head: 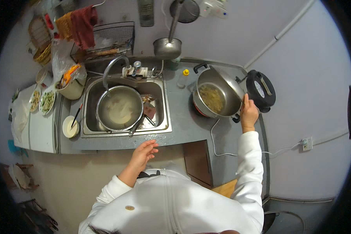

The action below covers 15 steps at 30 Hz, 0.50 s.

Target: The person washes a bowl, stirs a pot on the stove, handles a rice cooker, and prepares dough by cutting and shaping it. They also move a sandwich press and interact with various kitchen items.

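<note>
My right hand (249, 114) grips the near edge of a metal pot lid (229, 82), which is tilted over the right side of a large steel pot (204, 103). Yellowish-brown food (212, 98) lies in the bottom of the pot; what it is cannot be made out. Holding nothing, my left hand (144, 153) hovers before the counter's front edge with its fingers loosely bent. The nearest vessel to it is a steel basin (120, 90) of cloudy liquid, standing in the sink (166, 122) under the curved faucet (106, 68).
A black-lidded appliance (260, 90) stands close behind the pot's right side. A yellow-capped bottle (182, 79) is left of the pot. A cleaver (137, 124) leans by the basin. A white cord (213, 137) crosses the counter. At left stand a bowl (66, 128) and plated food (47, 101).
</note>
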Tool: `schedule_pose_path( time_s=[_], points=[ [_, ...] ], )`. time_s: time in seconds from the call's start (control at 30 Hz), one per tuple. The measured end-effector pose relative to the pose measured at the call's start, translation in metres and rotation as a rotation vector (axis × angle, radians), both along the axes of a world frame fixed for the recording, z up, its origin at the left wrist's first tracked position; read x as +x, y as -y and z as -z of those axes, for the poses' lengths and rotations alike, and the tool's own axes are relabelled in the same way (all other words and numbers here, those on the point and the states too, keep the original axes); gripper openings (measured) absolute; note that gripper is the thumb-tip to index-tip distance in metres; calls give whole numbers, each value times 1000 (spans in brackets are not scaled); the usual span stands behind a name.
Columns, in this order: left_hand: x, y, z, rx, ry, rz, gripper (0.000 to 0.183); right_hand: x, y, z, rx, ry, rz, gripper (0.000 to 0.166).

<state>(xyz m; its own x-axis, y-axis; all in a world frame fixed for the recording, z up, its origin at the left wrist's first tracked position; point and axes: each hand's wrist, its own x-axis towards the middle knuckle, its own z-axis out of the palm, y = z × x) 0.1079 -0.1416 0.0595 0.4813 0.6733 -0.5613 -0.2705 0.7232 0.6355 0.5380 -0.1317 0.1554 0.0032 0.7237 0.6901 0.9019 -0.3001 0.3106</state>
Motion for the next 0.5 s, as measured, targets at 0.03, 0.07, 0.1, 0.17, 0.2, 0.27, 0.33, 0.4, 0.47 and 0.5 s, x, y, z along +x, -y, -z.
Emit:
schedule_pose_path(
  time_s=[0.03,0.07,0.1,0.17,0.2,0.27,0.33,0.4,0.47,0.5],
  points=[
    [-8,0,2,-2,1,-21,28,-9,-5,10,-8,41,-16,36],
    [-14,-1,2,-13,-13,-44,29,-13,-7,22,-29,36,4,37],
    [-22,-1,5,-22,-14,-65,29,-22,-8,31,-65,25,19,39],
    [-37,-3,9,-28,-13,-93,28,-27,0,55,-144,-12,83,36],
    [-43,-5,10,-39,-15,-103,28,-32,4,63,-173,-37,103,41],
    [-53,-7,12,-62,-18,-115,28,-39,7,75,-138,-80,92,45],
    [-61,-11,20,-70,-12,-89,28,-44,11,90,-132,-201,123,51],
    [-63,-16,23,-76,-14,-54,27,-46,10,108,-151,-295,179,52],
    [-61,-22,22,-78,-24,-13,27,-46,11,118,-129,-332,216,53],
    [-58,-27,20,-75,-40,3,27,-46,10,118,-127,-339,218,53]
  ],
)
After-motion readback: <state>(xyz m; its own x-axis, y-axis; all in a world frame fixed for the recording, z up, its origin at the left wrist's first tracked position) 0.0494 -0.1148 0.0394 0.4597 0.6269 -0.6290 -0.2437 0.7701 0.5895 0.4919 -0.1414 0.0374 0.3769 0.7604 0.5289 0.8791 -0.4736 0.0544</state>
